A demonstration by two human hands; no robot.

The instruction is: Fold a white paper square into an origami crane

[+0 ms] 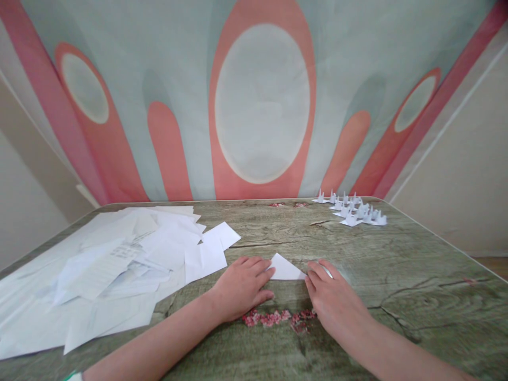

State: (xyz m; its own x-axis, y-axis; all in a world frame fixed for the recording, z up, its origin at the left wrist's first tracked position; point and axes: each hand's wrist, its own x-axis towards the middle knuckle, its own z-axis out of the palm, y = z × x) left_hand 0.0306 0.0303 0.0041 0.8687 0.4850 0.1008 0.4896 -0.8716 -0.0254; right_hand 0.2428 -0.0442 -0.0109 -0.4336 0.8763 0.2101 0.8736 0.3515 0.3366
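Bare forearms (pixel 178 336) reach across a wood-grained table (pixel 286 235), loose paper sheets (pixel 119 264) heaped at left. Left hand (pixel 244 286) and right hand (pixel 331 291) flank a folded white paper (pixel 284 269), one touching each end; whether they pinch or merely press, I cannot tell. Small folded figures (pixel 362 212) stand at far right.

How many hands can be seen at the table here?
2: the left hand at the left end of the folded white paper, the right hand at its right end. Neither is hidden.
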